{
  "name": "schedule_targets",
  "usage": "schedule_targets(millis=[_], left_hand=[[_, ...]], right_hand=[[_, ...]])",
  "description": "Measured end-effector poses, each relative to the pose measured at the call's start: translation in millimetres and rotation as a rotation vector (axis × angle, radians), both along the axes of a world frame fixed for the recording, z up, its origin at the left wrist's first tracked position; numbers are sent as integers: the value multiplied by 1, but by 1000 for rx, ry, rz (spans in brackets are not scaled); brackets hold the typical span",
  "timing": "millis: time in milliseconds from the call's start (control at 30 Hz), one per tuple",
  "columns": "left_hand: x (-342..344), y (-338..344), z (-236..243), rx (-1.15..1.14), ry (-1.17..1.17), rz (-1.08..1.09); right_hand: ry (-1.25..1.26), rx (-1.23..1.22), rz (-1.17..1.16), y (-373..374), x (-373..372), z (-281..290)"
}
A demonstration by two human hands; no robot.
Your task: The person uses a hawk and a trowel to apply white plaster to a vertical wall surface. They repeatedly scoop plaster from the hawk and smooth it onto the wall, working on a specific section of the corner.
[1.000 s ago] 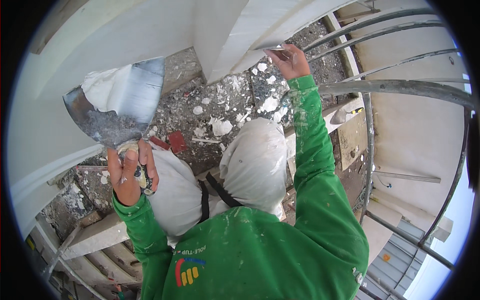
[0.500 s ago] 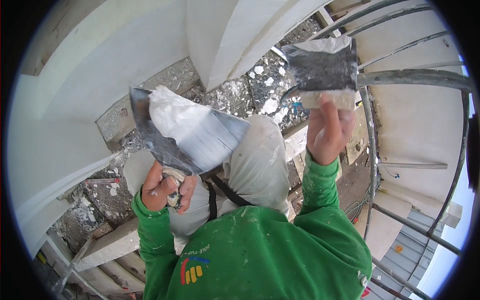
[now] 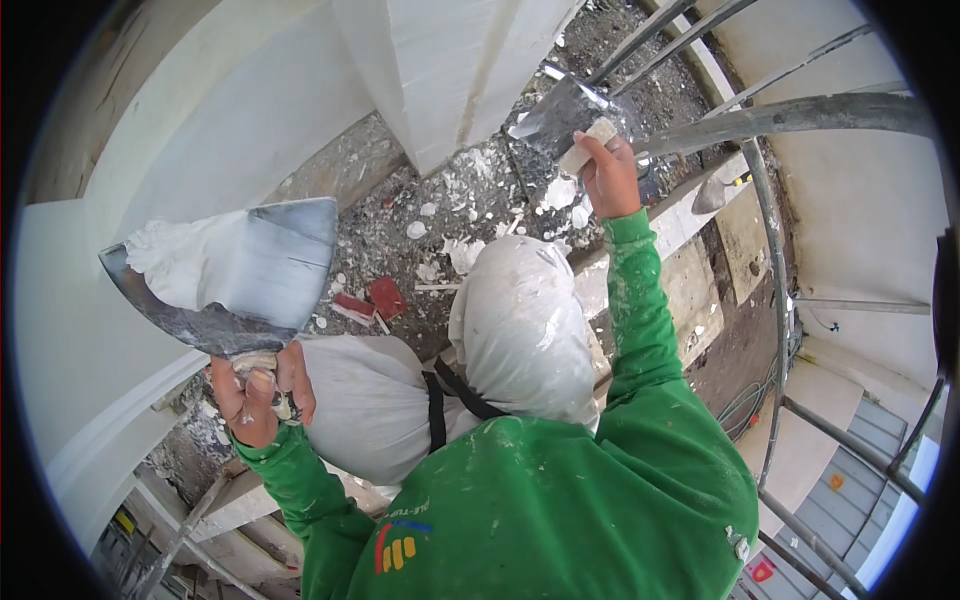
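Head view: what does the left hand (image 3: 262, 395) have?

It is wrapped around the handle of a wide scraper (image 3: 285, 265), gripping it with the blade pointing away from the body.

Anything on that blade?

Yes, a thick heap of white paste (image 3: 185, 265), spread over the left and middle of it; the right part is mostly bare metal.

And the right hand (image 3: 612, 178)?

That one is reaching out, fingers pinched on the pale handle of a second scraper (image 3: 563, 118). Its shiny blade appears above the littered floor (image 3: 365, 240), near the white pillar (image 3: 440, 85). I cannot tell whether any paste is on it.

What lies around?

White crumbs on the floor, two red pieces (image 3: 387, 298) ahead of the knees, and a small trowel (image 3: 711, 194) on a ledge off to the right, past the right forearm.
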State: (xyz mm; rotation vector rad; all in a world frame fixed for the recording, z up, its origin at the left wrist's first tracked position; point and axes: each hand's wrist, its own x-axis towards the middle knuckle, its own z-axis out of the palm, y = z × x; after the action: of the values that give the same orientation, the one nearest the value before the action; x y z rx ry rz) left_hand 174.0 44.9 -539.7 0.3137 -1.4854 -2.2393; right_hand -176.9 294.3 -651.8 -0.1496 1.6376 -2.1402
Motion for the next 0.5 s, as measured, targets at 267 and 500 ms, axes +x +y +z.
schedule_targets(millis=[267, 500], left_hand=[[16, 29, -14, 23, -194, 257], [27, 42, -2, 54, -188, 379]], right_hand=[[-562, 68, -104, -21, -60, -256], [-700, -150, -88, -67, -61, -276]])
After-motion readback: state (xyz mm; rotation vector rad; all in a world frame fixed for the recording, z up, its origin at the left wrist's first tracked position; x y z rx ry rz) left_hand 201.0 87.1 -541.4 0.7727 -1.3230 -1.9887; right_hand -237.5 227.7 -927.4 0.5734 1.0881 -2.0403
